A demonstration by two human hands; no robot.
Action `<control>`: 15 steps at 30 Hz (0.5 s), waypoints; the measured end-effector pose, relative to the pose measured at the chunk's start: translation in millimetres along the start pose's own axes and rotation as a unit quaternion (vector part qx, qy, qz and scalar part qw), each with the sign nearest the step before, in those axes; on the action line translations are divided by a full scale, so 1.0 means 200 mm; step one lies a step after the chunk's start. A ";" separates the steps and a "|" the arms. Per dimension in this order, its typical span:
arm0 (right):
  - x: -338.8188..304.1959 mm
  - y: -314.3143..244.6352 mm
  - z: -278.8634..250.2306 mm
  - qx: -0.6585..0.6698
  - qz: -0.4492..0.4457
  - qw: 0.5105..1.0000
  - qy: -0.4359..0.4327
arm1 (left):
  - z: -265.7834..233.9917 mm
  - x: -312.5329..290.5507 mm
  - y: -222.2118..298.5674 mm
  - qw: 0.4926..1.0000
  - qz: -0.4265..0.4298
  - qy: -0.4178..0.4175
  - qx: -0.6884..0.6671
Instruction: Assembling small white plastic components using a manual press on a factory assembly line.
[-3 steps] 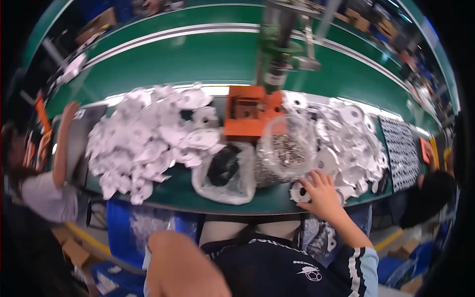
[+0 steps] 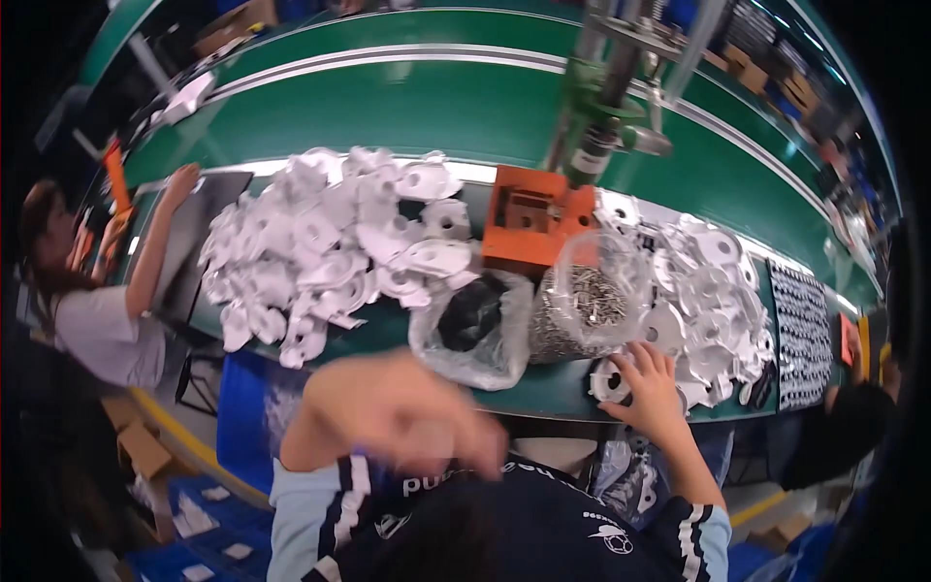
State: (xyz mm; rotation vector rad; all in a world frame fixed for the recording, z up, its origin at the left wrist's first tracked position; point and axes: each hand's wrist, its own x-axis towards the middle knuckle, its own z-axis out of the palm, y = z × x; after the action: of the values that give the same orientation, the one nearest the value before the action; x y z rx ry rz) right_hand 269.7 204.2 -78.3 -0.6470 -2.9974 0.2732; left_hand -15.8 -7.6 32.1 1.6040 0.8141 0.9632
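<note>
We wear a dark navy shirt point(image 2: 553, 538) with white lettering point(image 2: 433, 480) across the chest and a white ball emblem point(image 2: 616, 541) toward the right. Our light blue sleeves point(image 2: 296, 519) carry white and dark stripes point(image 2: 353, 500). Our left hand point(image 2: 407, 417), blurred, and right hand point(image 2: 650, 390) are bare.

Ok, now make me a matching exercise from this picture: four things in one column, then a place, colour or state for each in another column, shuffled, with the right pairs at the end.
Things:
1. Left hand
2. Right hand
3. Block under the press
4. Metal pieces

Places, colours, states:
A. in a clear bag
B. blurred in the picture
C. orange
D. at a round white part near the table's edge

Right pairs: 1-B, 2-D, 3-C, 4-A.
</note>
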 end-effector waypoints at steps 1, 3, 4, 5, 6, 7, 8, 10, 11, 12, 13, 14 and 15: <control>-0.01 -0.01 -0.03 0.006 -0.010 1.000 0.004 | 0.01 -0.06 -0.07 0.966 -0.104 0.188 0.142; -0.04 -0.06 -0.09 0.037 -0.020 0.999 -0.005 | -0.01 -0.11 -0.23 0.822 -0.279 0.452 0.205; -0.04 -0.06 -0.11 0.075 -0.009 0.997 0.009 | -0.04 -0.12 -0.29 0.813 -0.283 0.480 0.171; -0.05 -0.05 -0.12 0.112 0.010 0.993 0.023 | -0.07 -0.10 -0.37 0.808 -0.285 0.499 0.134; -0.06 -0.06 -0.13 0.110 0.004 0.994 0.025 | -0.08 -0.12 -0.43 0.805 -0.282 0.504 0.136; -0.08 -0.06 -0.12 0.182 0.021 0.982 0.052 | -0.10 -0.10 -0.51 0.799 -0.250 0.537 0.102; -0.10 -0.07 -0.12 0.253 0.038 0.963 0.081 | -0.11 -0.08 -0.55 0.792 -0.216 0.567 0.068; -0.11 -0.08 -0.12 0.308 0.028 0.943 0.126 | -0.12 -0.05 -0.60 0.779 -0.232 0.583 0.025; -0.11 -0.09 -0.10 0.339 0.021 0.929 0.148 | -0.12 -0.05 -0.63 0.772 -0.219 0.596 -0.002; -0.11 -0.10 -0.06 0.375 0.021 0.914 0.153 | -0.11 -0.08 -0.66 0.770 -0.202 0.605 -0.031; -0.11 -0.13 -0.04 0.429 0.018 0.888 0.164 | -0.09 -0.08 -0.66 0.766 -0.185 0.615 -0.042; -0.10 -0.15 -0.03 0.483 0.012 0.858 0.175 | -0.07 -0.08 -0.65 0.760 -0.169 0.626 -0.053; -0.09 -0.17 -0.02 0.491 -0.020 0.851 0.186 | -0.04 -0.11 -0.64 0.762 -0.159 0.628 -0.016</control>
State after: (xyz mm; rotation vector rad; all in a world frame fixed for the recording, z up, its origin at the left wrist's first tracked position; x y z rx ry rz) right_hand 273.4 166.7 -68.5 -0.4227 -2.0640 1.3558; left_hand -37.2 5.1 -94.8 0.5286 1.8621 1.7598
